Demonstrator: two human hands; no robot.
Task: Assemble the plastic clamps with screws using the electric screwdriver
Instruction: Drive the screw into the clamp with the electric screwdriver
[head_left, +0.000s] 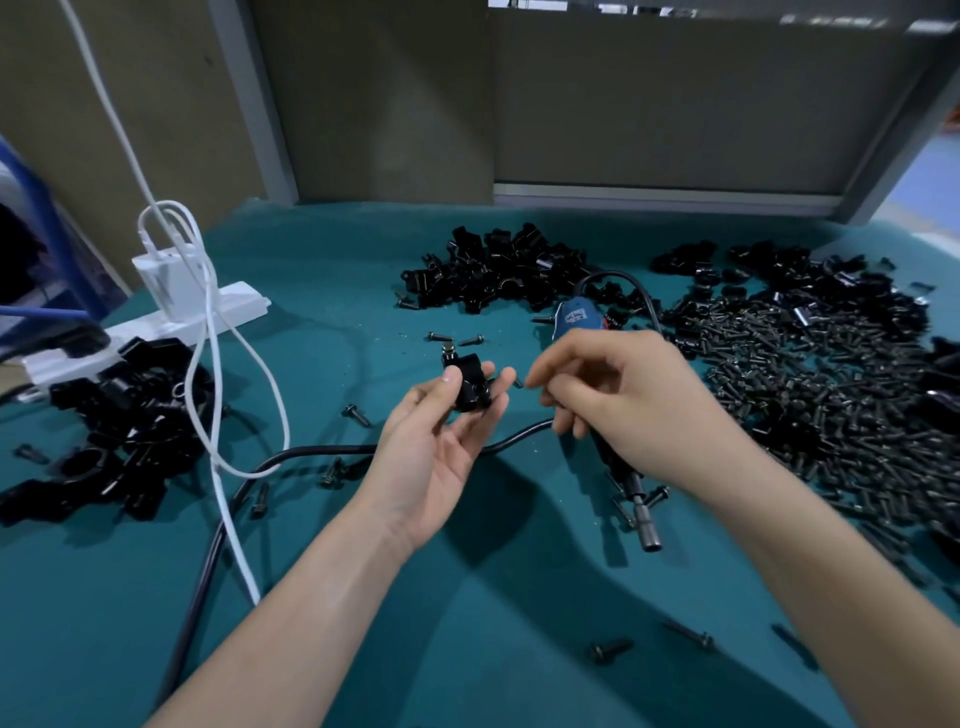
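bench: teal mat (363, 270); grey partition (649, 104) closes the far edge.
room: free mat mostly near side, between the forearms; clamp pile (498, 270) far centre, screw pile (810, 384) right, black cord (291, 457) runs behind left wrist.
writing: screwdriver (574, 319) label blurred, unreadable.
left hand (441, 447): half open, thumb and fingers pinch black clamp (470, 387) above mid-mat.
right hand (623, 405): curled round screwdriver; long axis far-to-near, bit toward viewer.

Dimmish, cool light from above. Soft broad shadows on teal mat (337, 270). Wide-angle bending twd edges, esp. back wall (649, 104). Screw pile (831, 405) at rt smeared; faint glints on black clamps (119, 431).
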